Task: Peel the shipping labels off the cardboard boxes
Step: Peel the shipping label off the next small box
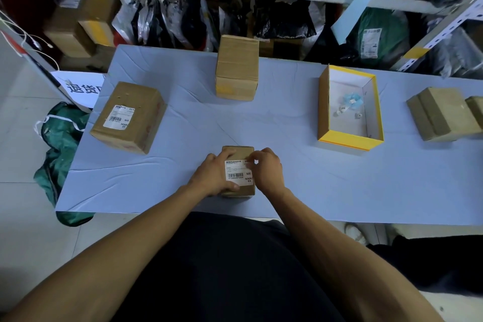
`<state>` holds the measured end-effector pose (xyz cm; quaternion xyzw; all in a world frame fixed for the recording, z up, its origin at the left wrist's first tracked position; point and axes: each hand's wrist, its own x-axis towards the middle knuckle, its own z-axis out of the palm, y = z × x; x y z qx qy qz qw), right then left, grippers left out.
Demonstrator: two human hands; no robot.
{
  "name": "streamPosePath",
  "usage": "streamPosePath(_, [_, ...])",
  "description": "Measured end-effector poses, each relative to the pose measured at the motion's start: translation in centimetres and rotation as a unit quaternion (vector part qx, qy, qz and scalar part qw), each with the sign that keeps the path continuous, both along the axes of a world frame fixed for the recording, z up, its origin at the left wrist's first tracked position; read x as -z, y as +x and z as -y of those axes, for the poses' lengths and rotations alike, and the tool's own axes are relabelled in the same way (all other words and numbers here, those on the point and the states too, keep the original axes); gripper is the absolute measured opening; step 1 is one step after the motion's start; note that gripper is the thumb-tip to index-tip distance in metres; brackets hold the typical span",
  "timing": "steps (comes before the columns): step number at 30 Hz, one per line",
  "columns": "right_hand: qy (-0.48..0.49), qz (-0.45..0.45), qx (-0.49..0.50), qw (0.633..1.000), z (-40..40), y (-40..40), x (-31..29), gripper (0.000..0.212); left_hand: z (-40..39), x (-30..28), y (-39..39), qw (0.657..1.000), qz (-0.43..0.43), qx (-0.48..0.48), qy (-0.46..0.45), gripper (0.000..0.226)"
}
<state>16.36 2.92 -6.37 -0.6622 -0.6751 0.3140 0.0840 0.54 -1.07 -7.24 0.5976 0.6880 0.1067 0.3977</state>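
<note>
A small cardboard box (236, 150) stands near the table's front edge, with a white shipping label (238, 172) on its top. My left hand (214, 174) grips the box's left side. My right hand (266, 168) rests at the box's right side, its fingertips pinched at the label's upper right corner. A larger box (141, 112) at the left carries its own white label (119, 116). A tall box (237, 68) stands at the back centre with no label showing.
An open yellow-edged box (324, 102) holding small scraps sits right of centre. Two more brown boxes (441, 112) lie at the far right. The table has a pale blue cover (261, 123). Shelves of parcels run behind. A green bag (60, 136) lies on the floor at left.
</note>
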Motion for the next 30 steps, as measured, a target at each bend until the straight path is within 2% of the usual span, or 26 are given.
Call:
streamPosePath(7, [-0.009, -0.036, 0.045, 0.998, 0.8, 0.0, 0.2, 0.009, 0.1, -0.2, 0.0, 1.0, 0.002, 0.0, -0.002, 0.098])
streamPosePath(10, [0.02, -0.069, 0.06, 0.996, 1.8, 0.2, 0.2, 0.02, 0.1, -0.1, 0.0, 1.0, 0.0, -0.002, -0.005, 0.098])
streamPosePath(15, [0.044, 0.017, 0.008, 0.999, 2.0, -0.4, 0.2, 0.023, 0.3, -0.1, 0.1, 1.0, 0.0, -0.016, -0.011, 0.098])
streamPosePath(19, [0.049, 0.068, 0.005, 0.996, 2.0, -1.0, 0.2, 0.02, 0.4, -0.1, 0.2, 1.0, 0.005, -0.024, -0.009, 0.097])
streamPosePath(24, [0.06, 0.038, 0.044, 0.997, 2.2, -1.1, 0.4, 0.023, 0.4, -0.1, 0.2, 0.999, 0.015, -0.03, -0.011, 0.098])
streamPosePath(30, [0.083, 0.029, 0.039, 0.995, 2.9, -1.2, 0.9, 0.018, 0.5, -0.1, 0.2, 0.999, 0.019, -0.038, -0.012, 0.098])
